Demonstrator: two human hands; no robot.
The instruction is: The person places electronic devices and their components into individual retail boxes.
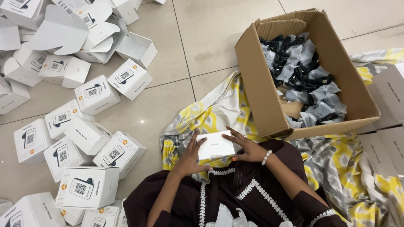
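We're mid-assembly on the small white box (215, 145), held over the lap between left hand (189, 157) and right hand (248, 149), fingers spread along its sides; next likely needs flaps tucked, then onto the pile of finished boxes (84, 138).

A small white box (215, 145) sits in the middle, between two hands. Lots of white boxes (88, 138) with square black-and-white labels lie on the floor at the left. A big brown cardboard box (263, 90) stands open at the right, full of little clear bags (309, 80) of black cables.
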